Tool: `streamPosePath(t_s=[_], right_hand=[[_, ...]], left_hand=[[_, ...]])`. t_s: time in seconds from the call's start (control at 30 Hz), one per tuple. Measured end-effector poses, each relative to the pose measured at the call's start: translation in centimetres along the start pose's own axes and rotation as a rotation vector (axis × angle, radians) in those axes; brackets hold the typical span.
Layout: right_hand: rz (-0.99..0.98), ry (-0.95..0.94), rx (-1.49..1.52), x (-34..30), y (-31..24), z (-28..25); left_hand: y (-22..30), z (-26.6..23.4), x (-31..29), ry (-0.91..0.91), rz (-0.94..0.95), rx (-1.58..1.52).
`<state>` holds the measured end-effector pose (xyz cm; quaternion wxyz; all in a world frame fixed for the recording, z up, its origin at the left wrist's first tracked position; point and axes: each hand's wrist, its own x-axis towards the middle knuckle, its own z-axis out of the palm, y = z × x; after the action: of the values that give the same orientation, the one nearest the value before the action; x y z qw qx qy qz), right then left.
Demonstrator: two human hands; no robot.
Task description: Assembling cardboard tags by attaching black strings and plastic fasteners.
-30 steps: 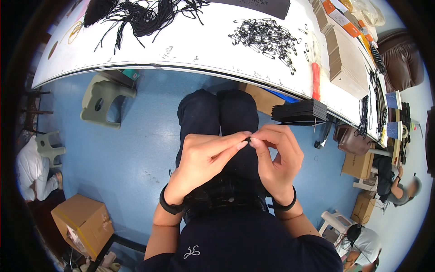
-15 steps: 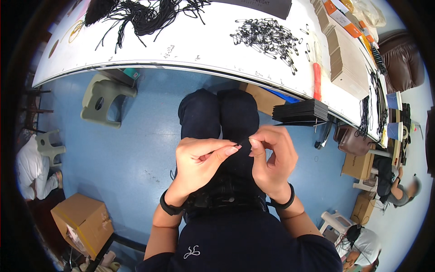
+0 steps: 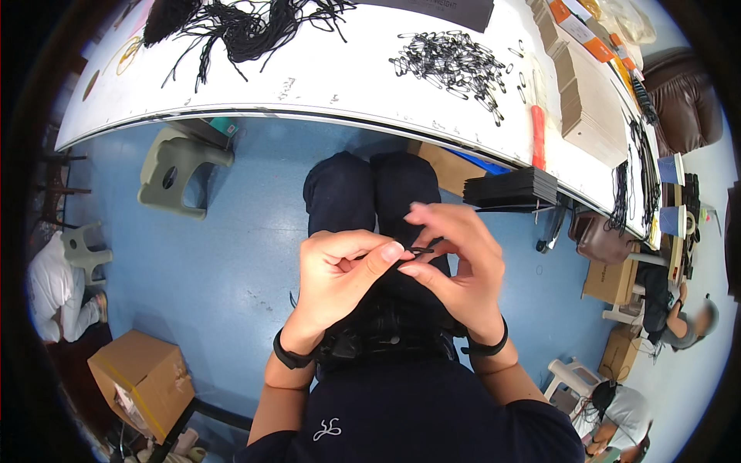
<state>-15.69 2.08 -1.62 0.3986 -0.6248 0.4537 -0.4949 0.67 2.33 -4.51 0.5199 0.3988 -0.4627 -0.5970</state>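
Observation:
Over my lap, my left hand (image 3: 340, 270) is closed in a pinch between thumb and forefinger. A small black safety pin (image 3: 421, 250) sticks out of that pinch toward the right. My right hand (image 3: 463, 262) is at the pin's free end with its fingers apart. Its forefinger is lifted and a little blurred, and its thumb lies just below the pin. Whether a right fingertip touches the pin I cannot tell. On the white table (image 3: 363, 85) ahead lies a loose pile of black safety pins (image 3: 451, 65).
Black cords (image 3: 255, 31) lie in a tangle at the table's far left. On the right are a red-handled tool (image 3: 538, 135), stacked beige cards (image 3: 590, 100) and a black card stack (image 3: 509, 189). A green stool (image 3: 174, 174) and a cardboard box (image 3: 143, 378) stand to the left. Other people sit farther off.
My right fingers have gone from a pinch to spread apart, the forefinger lifting. The pin now shows between my hands. My left hand keeps its pinch in nearly the same place.

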Motion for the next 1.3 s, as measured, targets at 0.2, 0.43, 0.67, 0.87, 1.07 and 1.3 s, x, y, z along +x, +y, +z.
streamPosePath(t_s=[0.2, 0.43, 0.67, 0.87, 1.07, 1.3], right_hand=[[-0.222, -0.177, -0.124, 0.5, 0.6, -0.7], [-0.153, -0.127, -0.086, 0.3, 0.3, -0.6], [-0.273, 0.008, -0.183, -0.4, 0.2, -0.6], [-0.280, -0.011, -0.193, -2.1, -1.9, -3.2], [-0.245, 0.315, 0.150, -3.4, -4.0, -6.9], [0.152, 0.302, -0.535, 1.3, -7.9, -21.5]], left_hand=[[-0.1, -0.3, 0.3, -0.118, 0.073, 0.055], [0.9, -0.3, 0.4, -0.166, 0.049, 0.115], [1.1, 0.0, 0.6, -0.194, 0.088, 0.211], [2.2, 1.9, 1.3, -0.390, 0.131, 0.081], [3.7, 5.8, 3.1, -0.956, 0.049, 0.023], [1.0, 5.1, 2.7, -0.667, 0.050, 0.172]])
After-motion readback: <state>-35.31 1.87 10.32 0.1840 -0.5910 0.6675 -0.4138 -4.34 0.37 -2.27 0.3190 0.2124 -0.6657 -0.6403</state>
